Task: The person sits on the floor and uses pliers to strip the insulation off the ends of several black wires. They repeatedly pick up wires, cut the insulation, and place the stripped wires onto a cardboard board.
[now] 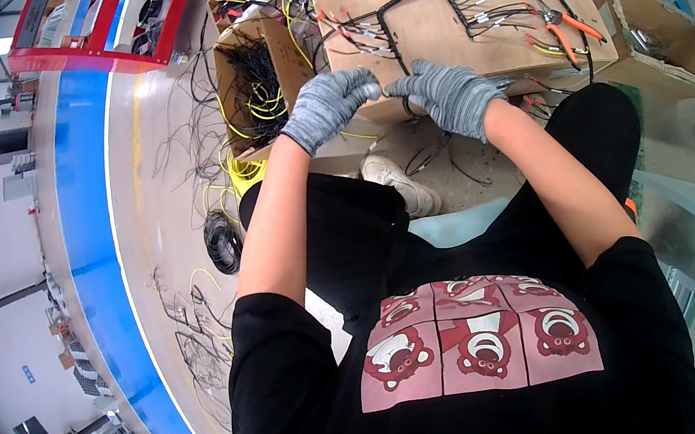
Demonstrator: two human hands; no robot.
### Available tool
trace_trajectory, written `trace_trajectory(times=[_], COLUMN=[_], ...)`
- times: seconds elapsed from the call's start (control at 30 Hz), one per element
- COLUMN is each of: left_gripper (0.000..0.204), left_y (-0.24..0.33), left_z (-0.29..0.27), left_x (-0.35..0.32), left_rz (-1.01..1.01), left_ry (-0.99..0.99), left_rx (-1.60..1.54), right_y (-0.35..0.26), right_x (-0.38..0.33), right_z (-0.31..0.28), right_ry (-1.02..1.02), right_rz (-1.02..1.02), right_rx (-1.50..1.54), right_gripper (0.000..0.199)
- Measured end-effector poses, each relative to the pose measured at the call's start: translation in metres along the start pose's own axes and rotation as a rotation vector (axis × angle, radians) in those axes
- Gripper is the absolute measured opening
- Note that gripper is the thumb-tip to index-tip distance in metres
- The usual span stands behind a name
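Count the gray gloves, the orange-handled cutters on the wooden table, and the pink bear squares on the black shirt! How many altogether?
Gray gloves: 2
Orange-handled cutters: 1
Pink bear squares: 6
Total: 9

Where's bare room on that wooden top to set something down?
The wooden top shows bare wood inside the black harness, between its left run and middle branch, and near the front edge between the right hand and orange-handled pliers. Tagged wires crowd the pliers' left; black wire tangles in the left cardboard box.
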State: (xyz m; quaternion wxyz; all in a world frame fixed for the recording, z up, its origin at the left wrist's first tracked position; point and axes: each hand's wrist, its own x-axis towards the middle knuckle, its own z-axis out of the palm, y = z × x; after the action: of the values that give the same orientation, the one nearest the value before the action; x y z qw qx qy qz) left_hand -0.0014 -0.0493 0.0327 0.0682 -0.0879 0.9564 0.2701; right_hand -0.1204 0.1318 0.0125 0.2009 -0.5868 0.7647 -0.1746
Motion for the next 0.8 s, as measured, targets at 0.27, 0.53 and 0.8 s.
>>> trace_trajectory(times=[0.27, 0.53, 0.8], left_gripper=[0.028, 0.034, 0.034], left_y=[-0.033, 0.020, -0.042], left_z=[0.014, 0.010, 0.022], left_x=[0.005, -0.016, -0.002], left_rz=[-0.101, -0.097, -0.127], left_ry=[-0.038, -0.029, 0.038], left_rx=[-0.618, 0.176, -0.466], right_y=[0.016, 0.010, 0.009], right_x=[0.009, 0.005, 0.007], right_z=[0.014, 0.021, 0.018], right_ry=[0.272, 0.279, 0.253], right_rz=[-0.130, 0.065, -0.085], right_rx=[0.351, 0.172, 0.391], right_gripper=[0.030, 0.025, 0.025])
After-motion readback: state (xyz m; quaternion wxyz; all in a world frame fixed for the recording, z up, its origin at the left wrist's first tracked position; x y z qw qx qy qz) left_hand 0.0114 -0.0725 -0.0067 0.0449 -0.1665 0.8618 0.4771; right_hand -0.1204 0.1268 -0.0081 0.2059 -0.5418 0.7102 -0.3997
